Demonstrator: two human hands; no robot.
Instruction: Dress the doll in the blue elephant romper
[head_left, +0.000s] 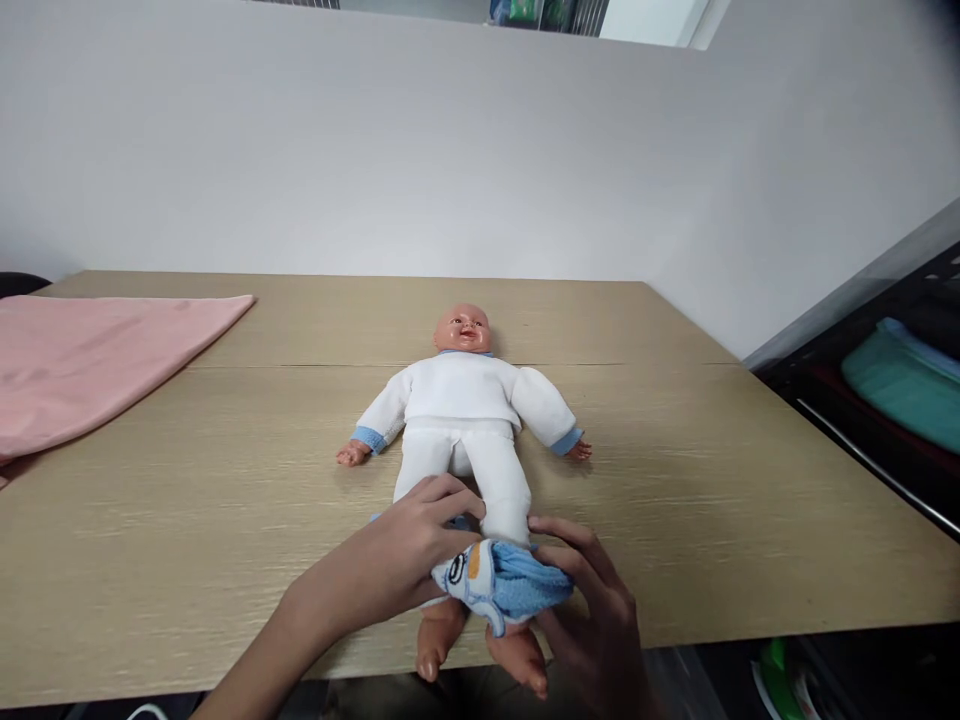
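Head view: doll (459, 395) face-up on desk (675, 450), head toward far side, bare feet at near edge. Dressed in white top (439, 385) and white trousers (504, 485). Bunched on lower right-side leg, just above right-side foot (519, 658): patterned cloth piece (521, 580), printed white part to left, blue part to right; cannot tell whether sewn to trousers or separate. Right hand (596, 610) on right of that leg, fingers bent onto blue part, thumb mostly hidden, seemingly clamped on cloth. Left hand (424, 535) across lower left-side leg, fingers curled, next to printed part; cannot tell whether gripping or just resting. For good handling, judging from this pose: brace right-side leg lightly from inner side, gather cloth evenly around ankle, then work both edges in small moves rather than tugging only at right. Watch heel and toes, likely snag points. Go gently on soft fabric, probably stretchy but easy to twist; check print for straightness. Avoid dragging doll nearer, with right-side toes already at near edge. Pink cloth (97, 365) at left, well apart.
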